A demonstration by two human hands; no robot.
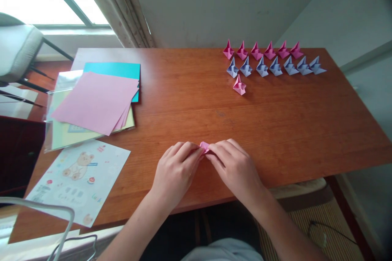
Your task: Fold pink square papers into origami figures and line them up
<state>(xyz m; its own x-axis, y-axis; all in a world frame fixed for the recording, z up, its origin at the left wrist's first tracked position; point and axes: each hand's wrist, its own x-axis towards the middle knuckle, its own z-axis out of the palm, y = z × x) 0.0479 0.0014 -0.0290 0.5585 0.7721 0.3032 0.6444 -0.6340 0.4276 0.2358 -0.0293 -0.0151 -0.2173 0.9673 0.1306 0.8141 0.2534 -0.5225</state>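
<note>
A small piece of folded pink paper (204, 147) is pinched between my two hands, just above the front part of the table. My left hand (179, 167) grips its left side with thumb and fingertips. On the other side, my right hand (234, 165) has its thumb and fingers closed on the paper. The fingertips cover much of it, so its full shape is hidden. Beyond my hands, a finished-looking light pink origami figure (239, 86) stands by itself in front of the rows.
At the back right stand a row of dark pink origami figures (256, 52) and a row of lilac ones (262, 68). Pink sheets (98, 100) lie over turquoise paper (116, 69) and a plastic sleeve at left. A bear-printed sheet (79, 183) lies nearer me. A wooden table (290, 130) carries everything.
</note>
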